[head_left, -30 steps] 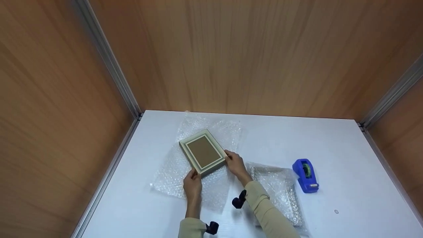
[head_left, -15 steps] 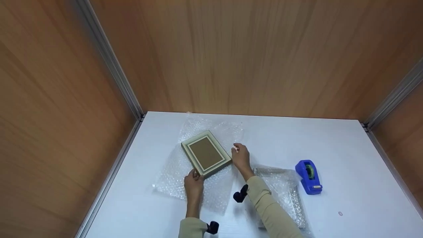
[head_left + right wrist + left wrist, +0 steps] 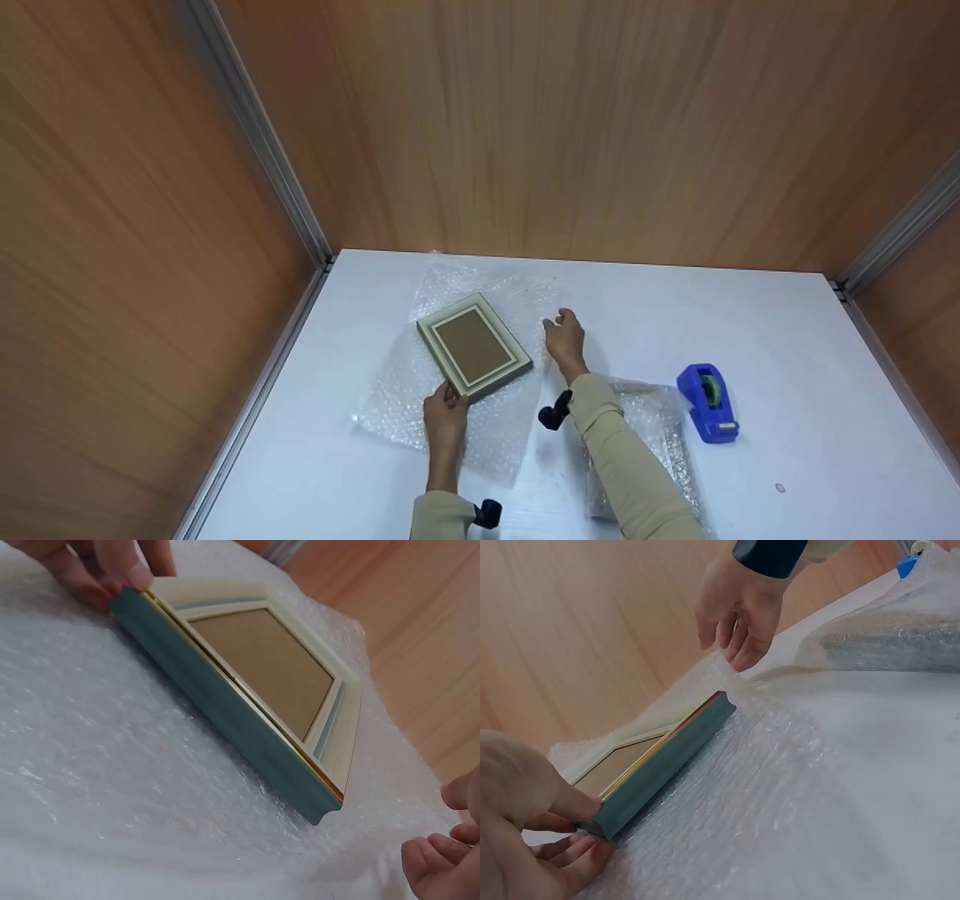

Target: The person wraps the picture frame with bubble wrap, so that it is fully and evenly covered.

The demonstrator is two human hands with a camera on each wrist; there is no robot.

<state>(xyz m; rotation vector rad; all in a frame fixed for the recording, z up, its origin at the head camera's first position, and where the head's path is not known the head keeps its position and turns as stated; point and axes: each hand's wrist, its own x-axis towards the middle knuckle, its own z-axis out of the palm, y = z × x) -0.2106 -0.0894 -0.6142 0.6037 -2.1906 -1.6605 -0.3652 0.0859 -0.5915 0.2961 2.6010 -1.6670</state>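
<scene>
A picture frame (image 3: pixel 474 346) with a cream and blue-green border and a plain brown centre is tilted over a sheet of bubble wrap (image 3: pixel 390 397). My left hand (image 3: pixel 445 420) pinches its near corner, thumb on top and fingers beneath, as the left wrist view (image 3: pixel 532 825) shows. To the right of the frame, my right hand (image 3: pixel 566 341) hovers by the wrap's right edge. Its fingers are loosely bent, and the right wrist view shows a gap between thumb and fingers (image 3: pixel 431 859) with nothing in it.
A bubble-wrapped flat package (image 3: pixel 649 420) lies partly under the right forearm. Right of it stands a blue tape dispenser (image 3: pixel 709 405). A small round bit (image 3: pixel 780 487) lies on the white table (image 3: pixel 750 330). Wooden panels (image 3: pixel 562 135) enclose the table's back and sides.
My right hand has let go of the frame's right corner and moved away, rightward and toward the back. My left hand keeps its grip on the near corner.
</scene>
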